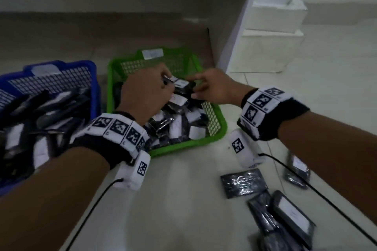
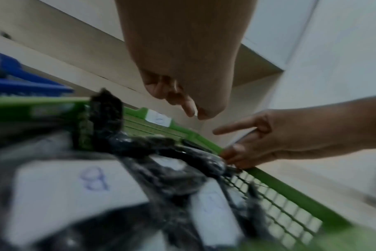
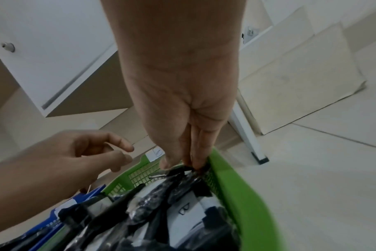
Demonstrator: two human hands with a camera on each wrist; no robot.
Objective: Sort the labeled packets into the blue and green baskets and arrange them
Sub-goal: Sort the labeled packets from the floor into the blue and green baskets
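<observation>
Blurred near the left wrist camera, so packet labels hard to read; far corner of the green basket (image 1: 216, 126) hidden behind both hands. Filled with black shiny packets (image 1: 175, 126) bearing white labels. Right hand (image 1: 214, 89) at the basket's right rim, fingertips pinching the top packet (image 3: 182, 169). Left hand (image 1: 146, 91) over the basket's middle, fingers loosely curled, apparently holding nothing. Blue basket (image 1: 91, 71) left of the green one, also holding packets. More packets on the floor (image 1: 243, 182) right of it.
</observation>
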